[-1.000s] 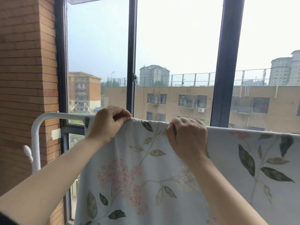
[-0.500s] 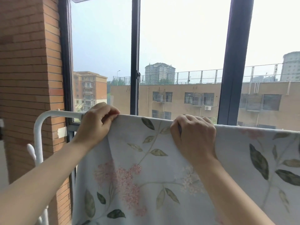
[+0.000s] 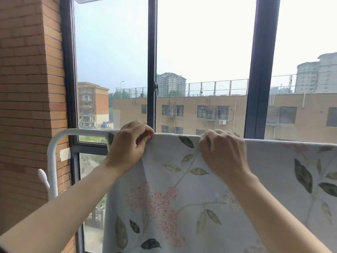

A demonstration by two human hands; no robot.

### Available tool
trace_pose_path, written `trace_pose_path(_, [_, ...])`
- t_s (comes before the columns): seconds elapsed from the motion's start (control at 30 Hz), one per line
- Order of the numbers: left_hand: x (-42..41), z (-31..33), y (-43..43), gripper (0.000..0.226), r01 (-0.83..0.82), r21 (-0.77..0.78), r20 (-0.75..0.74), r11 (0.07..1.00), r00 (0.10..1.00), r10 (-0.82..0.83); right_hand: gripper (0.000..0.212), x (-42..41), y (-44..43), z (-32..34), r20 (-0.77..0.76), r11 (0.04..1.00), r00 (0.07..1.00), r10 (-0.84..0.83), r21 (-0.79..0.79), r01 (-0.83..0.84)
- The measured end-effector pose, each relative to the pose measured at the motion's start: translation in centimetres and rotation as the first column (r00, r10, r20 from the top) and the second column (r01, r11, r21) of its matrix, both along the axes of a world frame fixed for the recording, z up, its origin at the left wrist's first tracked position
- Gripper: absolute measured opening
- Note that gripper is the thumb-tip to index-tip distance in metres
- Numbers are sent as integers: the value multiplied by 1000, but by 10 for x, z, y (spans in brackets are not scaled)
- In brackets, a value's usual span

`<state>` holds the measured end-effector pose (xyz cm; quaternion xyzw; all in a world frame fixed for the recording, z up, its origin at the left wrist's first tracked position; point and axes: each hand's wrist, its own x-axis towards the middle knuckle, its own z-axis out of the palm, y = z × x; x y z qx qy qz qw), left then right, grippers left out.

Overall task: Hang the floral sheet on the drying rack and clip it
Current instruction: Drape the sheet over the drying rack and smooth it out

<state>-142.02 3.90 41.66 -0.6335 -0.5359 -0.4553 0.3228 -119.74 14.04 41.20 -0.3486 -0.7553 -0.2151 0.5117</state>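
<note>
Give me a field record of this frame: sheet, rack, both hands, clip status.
cloth: floral sheet draped over the top rail, hanging down the near side
support: white drying rack, rounded left corner bare, in front of the window
hand_L: left hand pinches the sheet's top edge at the rail, near the sheet's left end
hand_R: right hand grips the sheet at the rail, further right
clips: none plainly visible on the sheet
backdrop: brick wall at left
</note>
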Motion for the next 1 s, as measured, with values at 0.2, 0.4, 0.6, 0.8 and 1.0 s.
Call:
trace_pose_path(0.2, [1,-3,-6,9,49,-7,15,999,999,-49,27,-74,-29,3,35,995,995,95,-11,-94])
trace_pose_path(0.4, [-10,-9,-23,16,154,20,89,988,984,-155,30,-97,-36,-1,38,999,998,46,19,-46])
trace_pose_path(0.6, [-41,-37,-44,14,39,147,300,988,950,-82,30,-96,-29,-4,-3,999,1000,13,31,-13])
trace_pose_path(0.8, [-52,-45,-44,65,207,-85,738,975,670,-78,32,-100,-24,-8,-37,997,999,14,83,-11])
trace_pose_path(1.0, [-40,-30,-31,68,419,-98,872,903,473,-125,32,-102,-25,-9,-45,995,999,-6,102,11])
